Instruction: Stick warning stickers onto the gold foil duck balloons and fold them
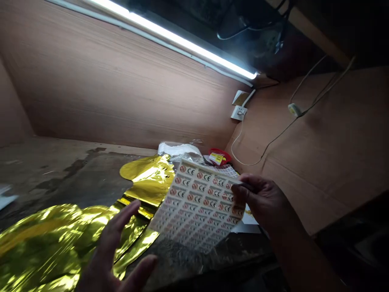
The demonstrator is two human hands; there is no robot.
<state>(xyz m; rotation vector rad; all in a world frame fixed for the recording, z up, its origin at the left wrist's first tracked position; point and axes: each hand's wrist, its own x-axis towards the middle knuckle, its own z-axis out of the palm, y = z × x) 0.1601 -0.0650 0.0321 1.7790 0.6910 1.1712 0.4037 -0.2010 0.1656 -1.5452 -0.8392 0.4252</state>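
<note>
My right hand (264,198) pinches the right edge of a sticker sheet (202,202) printed with rows of small CE marks and red warning circles. The sheet hangs tilted above the table. To its left, my left hand (114,255) is open, thumb and fingers apart, holding nothing. Behind and beneath that hand spread shiny gold foil balloons (57,239), lying flat and crumpled. Another gold foil piece (152,174) stretches toward the back of the table, partly covered by the sheet.
At the back lie a white bundle in clear plastic (179,149) and a red basket (226,156) holding a yellow-and-white packet. White papers (247,225) lie under my right hand. A wall socket (238,112) has a cable (267,146) hanging along the right panel. A tube light (188,42) glows above.
</note>
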